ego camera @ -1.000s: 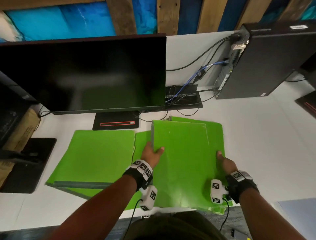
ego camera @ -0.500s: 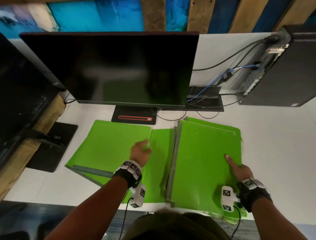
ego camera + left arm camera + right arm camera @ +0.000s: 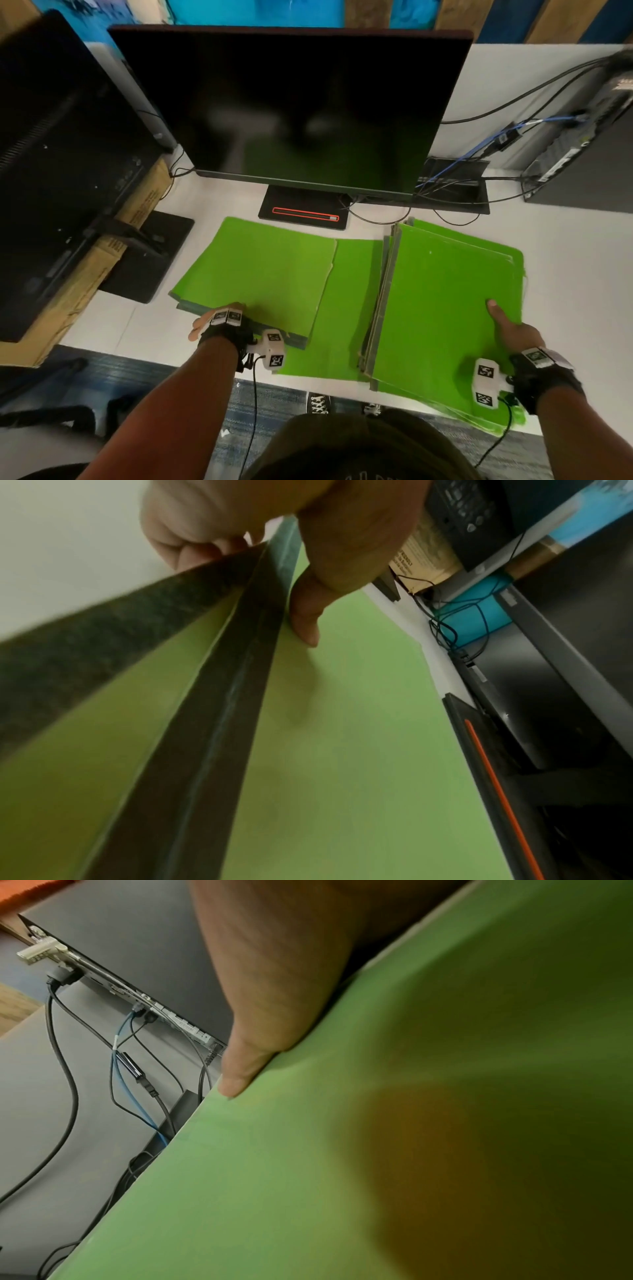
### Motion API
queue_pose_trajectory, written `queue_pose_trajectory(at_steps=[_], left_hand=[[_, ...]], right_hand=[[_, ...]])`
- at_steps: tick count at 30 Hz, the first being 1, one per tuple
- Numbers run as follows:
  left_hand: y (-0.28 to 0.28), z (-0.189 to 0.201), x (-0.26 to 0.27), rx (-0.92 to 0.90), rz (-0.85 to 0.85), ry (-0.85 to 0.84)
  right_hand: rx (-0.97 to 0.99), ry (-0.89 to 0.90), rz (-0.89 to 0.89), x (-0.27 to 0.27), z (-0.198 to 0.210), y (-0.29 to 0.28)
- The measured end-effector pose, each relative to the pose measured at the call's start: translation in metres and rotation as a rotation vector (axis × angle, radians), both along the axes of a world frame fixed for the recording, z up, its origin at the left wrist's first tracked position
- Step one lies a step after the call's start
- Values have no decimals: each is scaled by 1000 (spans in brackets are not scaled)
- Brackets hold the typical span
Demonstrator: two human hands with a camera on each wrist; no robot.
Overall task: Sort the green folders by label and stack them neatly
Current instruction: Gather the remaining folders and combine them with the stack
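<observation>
So I've got two piles of green folders going on the white table point(image 3: 565, 274), and no single neat stack yet. My left hand point(image 3: 219, 323) is at the near-left corner of the left pile point(image 3: 257, 270), thumb flat on the top cover and the other fingers point(image 3: 192, 545) curled under the dark spine edge, so I'm pinching that corner. My right hand point(image 3: 513, 330) is on the right pile point(image 3: 445, 308), thumb lying on top near its right edge; the rest of those fingers are hidden under the folder, so I can't tell exactly how they sit, but it looks like a grip on that edge. Between the piles one more folder point(image 3: 346, 308) lies flat, partly tucked under the left pile. Can't read any labels from here, so no idea if the sorting is actually right. Judging by the layout, I'd say I'm about midway: grouping looks mostly done, but squaring the edges and merging everything is still left. The monitor point(image 3: 291, 109) sits right behind it all.
</observation>
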State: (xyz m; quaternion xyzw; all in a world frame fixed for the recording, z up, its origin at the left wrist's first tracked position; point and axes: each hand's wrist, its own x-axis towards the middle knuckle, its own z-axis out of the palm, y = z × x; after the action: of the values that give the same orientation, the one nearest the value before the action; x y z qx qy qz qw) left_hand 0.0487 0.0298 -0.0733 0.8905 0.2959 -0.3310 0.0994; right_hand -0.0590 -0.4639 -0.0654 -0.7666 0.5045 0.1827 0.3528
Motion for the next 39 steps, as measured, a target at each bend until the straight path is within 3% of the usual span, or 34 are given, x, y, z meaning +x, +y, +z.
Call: queue_pose_trajectory(at_steps=[4, 9, 11, 16, 20, 23, 31, 35, 39], left_hand=[[5, 14, -4, -114, 51, -115], [16, 10, -3, -368, 579, -384], [19, 11, -5, -512, 814, -571], [45, 10, -18, -717, 931, -882], [57, 28, -24, -912, 740, -956], [41, 51, -16, -1091, 527, -901], [-90, 77, 23, -1343, 200, -661], [-138, 50, 26, -1215, -10, -540], [-137, 11, 27, -943, 145, -424]], right_hand=[[2, -18, -6, -1, 0, 0], [-5, -32, -2, -2, 2, 1], [0, -32, 3, -3, 1, 1], [-11, -25, 12, -3, 2, 2], [-1, -22, 16, -2, 4, 3], [5, -14, 20, -3, 5, 3], [5, 24, 54, -4, -5, -5], [31, -1, 34, -7, -6, -8], [42, -10, 34, -8, -9, -9]])
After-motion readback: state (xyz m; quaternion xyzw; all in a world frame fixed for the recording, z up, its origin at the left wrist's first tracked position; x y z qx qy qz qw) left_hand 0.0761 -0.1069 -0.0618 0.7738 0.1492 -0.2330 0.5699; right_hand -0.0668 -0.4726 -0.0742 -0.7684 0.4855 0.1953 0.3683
